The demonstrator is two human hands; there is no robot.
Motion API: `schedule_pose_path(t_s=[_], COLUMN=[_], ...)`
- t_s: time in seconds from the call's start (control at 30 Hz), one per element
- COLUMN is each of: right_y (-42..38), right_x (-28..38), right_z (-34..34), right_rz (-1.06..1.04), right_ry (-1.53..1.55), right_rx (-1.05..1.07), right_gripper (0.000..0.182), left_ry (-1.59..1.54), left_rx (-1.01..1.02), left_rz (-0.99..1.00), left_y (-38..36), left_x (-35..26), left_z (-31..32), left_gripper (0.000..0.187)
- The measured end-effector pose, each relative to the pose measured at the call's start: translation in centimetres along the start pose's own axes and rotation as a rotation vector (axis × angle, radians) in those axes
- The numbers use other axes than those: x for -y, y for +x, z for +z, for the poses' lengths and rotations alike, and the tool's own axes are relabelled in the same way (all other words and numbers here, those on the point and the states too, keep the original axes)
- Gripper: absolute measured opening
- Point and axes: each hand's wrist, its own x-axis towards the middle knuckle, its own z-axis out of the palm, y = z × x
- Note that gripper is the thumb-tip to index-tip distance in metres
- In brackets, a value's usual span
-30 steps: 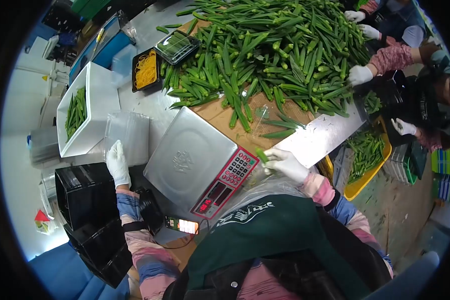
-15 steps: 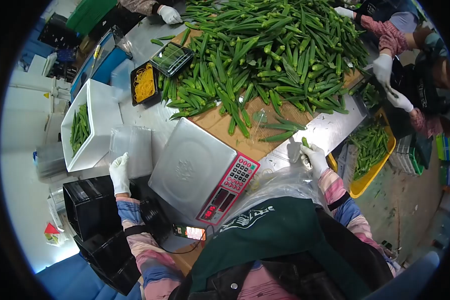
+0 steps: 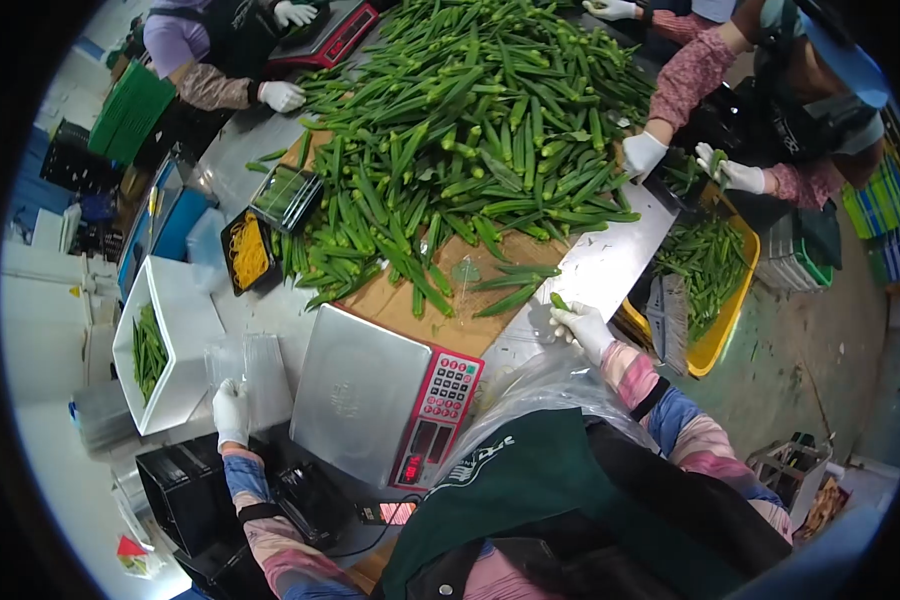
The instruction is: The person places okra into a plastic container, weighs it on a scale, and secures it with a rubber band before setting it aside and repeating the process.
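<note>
My left hand (image 3: 230, 412), in a white glove, grips the near left edge of a stack of clear plastic lids (image 3: 266, 378). My right hand (image 3: 584, 330), gloved too, is closed around a short green okra pod (image 3: 559, 300) whose tip sticks out above the fingers. Between my hands lies a flat scale (image 3: 362, 385) with a red keypad panel and a bare metal plate. Just beyond my right hand, a few okra pods (image 3: 510, 298) rest on brown cardboard. A big okra heap (image 3: 470, 150) covers the table behind.
A white foam box (image 3: 175, 365) with okra stands left. Behind it are a black tray of yellow rubber bands (image 3: 249, 250) and a packed okra tray (image 3: 286, 197). A yellow crate (image 3: 735, 300) of okra stands right. Co-workers' gloved hands (image 3: 642, 155) work around the heap.
The view has tilted, so the table sits lower and farther left. Both my hands keep nearly the same hold. The co-worker's hands at right have moved apart, one now at the heap's edge.
</note>
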Motion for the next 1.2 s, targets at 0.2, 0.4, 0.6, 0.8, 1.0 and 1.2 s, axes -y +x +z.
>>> schedule_pose_path(t_s=[0.2, 0.4, 0.6, 0.8, 1.0, 1.2], right_y=[0.1, 0.4, 0.3, -0.3, 0.0, 0.5], right_x=[-0.7, -0.4, 0.6, 0.2, -0.4, 1.1], right_z=[0.1, -0.2, 0.5, -0.9, -0.5, 2.3], right_rz=[-0.019, -0.041, -0.048, -0.069, -0.025, -0.062], right_ry=[0.03, 0.026, 0.01, 0.037, 0.049, -0.038], right_rx=[0.015, 0.024, 0.061, 0.051, 0.036, 0.137], right_gripper=[0.014, 0.014, 0.012, 0.014, 0.014, 0.017], left_ry=[-0.098, -0.187, -0.241, -0.081, 0.549, -0.766], left_rx=[-0.442, -0.667, -0.241, -0.605, -0.676, -0.316], left_rz=[-0.167, -0.195, -0.118, -0.203, -0.654, -0.756], left_y=[-2.1, -2.7, -3.5, -11.0, -26.0, -38.0], left_x=[-2.7, -0.4, -0.8, -8.9, -4.9, 6.2], left_z=[0.1, 1.0, 1.1, -7.2, -9.2, 4.2], left_gripper=[0.02, 0.021, 0.026, 0.034, 0.043, 0.037])
